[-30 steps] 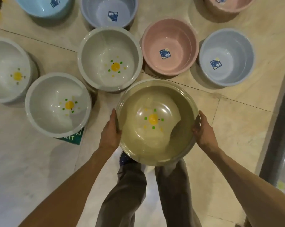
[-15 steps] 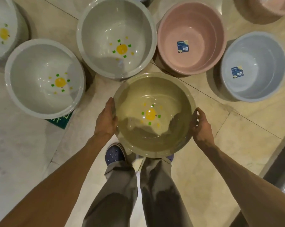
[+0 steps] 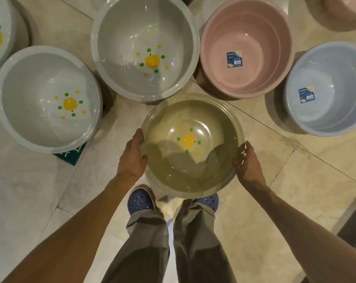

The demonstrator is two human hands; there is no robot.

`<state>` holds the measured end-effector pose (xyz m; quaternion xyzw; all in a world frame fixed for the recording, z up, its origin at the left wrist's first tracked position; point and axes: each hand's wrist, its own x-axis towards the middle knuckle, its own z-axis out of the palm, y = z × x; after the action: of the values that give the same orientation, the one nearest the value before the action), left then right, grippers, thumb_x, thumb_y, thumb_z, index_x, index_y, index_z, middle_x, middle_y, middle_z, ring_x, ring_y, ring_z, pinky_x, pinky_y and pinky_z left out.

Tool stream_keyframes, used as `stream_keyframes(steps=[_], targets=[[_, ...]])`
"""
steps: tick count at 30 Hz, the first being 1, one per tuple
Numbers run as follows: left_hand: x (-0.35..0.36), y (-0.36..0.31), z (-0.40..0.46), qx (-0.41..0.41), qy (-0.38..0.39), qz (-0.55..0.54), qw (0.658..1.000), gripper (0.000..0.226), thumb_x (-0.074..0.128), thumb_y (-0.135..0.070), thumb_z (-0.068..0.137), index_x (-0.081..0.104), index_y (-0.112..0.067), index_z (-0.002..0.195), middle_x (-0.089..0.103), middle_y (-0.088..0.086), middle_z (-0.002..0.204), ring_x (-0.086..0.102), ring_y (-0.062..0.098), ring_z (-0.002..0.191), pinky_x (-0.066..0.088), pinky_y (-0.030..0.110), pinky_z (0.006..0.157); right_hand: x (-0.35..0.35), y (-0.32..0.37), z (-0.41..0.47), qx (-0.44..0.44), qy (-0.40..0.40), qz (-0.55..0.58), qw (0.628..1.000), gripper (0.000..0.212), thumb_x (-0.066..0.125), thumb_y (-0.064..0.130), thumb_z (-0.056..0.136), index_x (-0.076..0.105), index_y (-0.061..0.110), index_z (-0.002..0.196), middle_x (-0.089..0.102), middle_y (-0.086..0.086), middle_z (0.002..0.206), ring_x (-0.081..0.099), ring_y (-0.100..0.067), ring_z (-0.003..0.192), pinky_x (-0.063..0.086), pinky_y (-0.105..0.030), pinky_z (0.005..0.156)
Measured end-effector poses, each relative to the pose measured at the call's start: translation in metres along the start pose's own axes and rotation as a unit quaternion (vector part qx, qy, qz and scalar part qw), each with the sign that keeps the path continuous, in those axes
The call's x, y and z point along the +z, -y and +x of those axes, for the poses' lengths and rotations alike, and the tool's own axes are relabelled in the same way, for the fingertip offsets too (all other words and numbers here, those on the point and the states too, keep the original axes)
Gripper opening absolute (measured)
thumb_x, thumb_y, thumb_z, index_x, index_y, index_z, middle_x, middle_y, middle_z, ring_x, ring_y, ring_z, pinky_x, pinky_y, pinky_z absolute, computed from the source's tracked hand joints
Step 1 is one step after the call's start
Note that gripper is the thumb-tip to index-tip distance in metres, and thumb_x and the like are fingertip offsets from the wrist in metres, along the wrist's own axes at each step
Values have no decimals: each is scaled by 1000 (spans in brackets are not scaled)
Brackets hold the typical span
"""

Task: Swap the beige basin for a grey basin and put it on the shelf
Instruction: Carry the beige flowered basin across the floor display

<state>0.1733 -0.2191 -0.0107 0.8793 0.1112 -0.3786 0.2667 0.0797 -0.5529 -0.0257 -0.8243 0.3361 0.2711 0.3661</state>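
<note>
The beige basin (image 3: pixel 193 172), with a yellow and green flower print inside, is held low over the floor just ahead of my feet. My left hand (image 3: pixel 133 156) grips its left rim and my right hand (image 3: pixel 247 164) grips its right rim. A grey basin (image 3: pixel 119 33) with the same print stands on the floor right behind it, nearly touching its far rim. Another grey basin (image 3: pixel 29 78) stands to the left. No shelf is in view.
A pink basin (image 3: pixel 254 74) and a pale blue basin (image 3: pixel 336 115) stand at the right on the tiled floor (image 3: pixel 295 190). Another grey basin (image 3: pixel 1 21) is cut off at the top left. A green sign (image 3: pixel 69 156) lies under the left basin. A dark edge (image 3: pixel 355 221) runs at the right.
The beige basin has come down and nearer to the floor basins, with both hands staying on its rim. The view has dropped closer to the floor.
</note>
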Motion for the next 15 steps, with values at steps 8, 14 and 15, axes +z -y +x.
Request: stream_keyframes(steps=[8, 14, 15], targets=[[14, 8, 14, -1, 3, -20, 1000, 92, 55, -5, 102, -6, -30, 166, 48, 15, 158, 59, 43, 130, 47, 60, 111, 10, -7, 16, -33, 10, 68, 997, 77, 52, 45, 93, 23, 17, 158, 63, 12, 119, 65, -10, 96, 55, -34, 82], [10, 14, 16, -11, 3, -71, 997, 90, 55, -6, 100, -1, -32, 166, 61, 13, 145, 65, 39, 120, 52, 58, 106, 8, -8, 11, -35, 20, 94, 995, 69, 50, 41, 97, 27, 22, 158, 54, 40, 117, 57, 25, 103, 49, -10, 81], [7, 13, 12, -11, 2, -75, 997, 90, 56, -8, 100, 0, -33, 166, 61, 13, 145, 65, 39, 120, 52, 59, 105, 6, -6, 8, -39, 24, 94, 995, 68, 51, 41, 97, 27, 24, 159, 55, 43, 118, 59, 21, 107, 52, -15, 85]])
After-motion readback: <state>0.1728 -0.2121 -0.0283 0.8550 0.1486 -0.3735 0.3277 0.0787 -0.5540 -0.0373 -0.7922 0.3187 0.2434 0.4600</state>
